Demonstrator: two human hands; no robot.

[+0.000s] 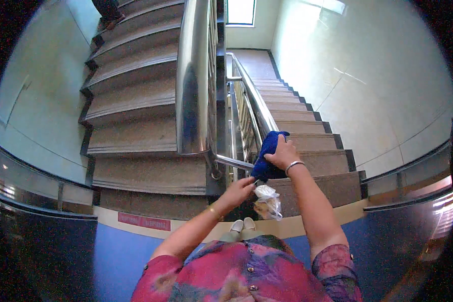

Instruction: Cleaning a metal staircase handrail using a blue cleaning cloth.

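A dark blue cloth (266, 166) is draped over the lower end of the steel handrail (257, 96) of the right-hand stair flight. My right hand (285, 154) grips this cloth from above, thumb to the left and fingers over the rail. Just below it, my left hand (241, 191) has its fingertips pinched by the cloth's lower edge. From those fingertips a thin clear plastic bag (267, 204) seems to hang, with something white and tan inside. The exact grip on the bag is partly hidden.
Left of a thick steel rail post (192, 83) runs another flight of brown steps (132, 136). Part of a person in dark clothing (107, 11) shows there at the top. Steps (313, 162) also lie right of the handrail. Red strips with writing (144, 221) mark the floor.
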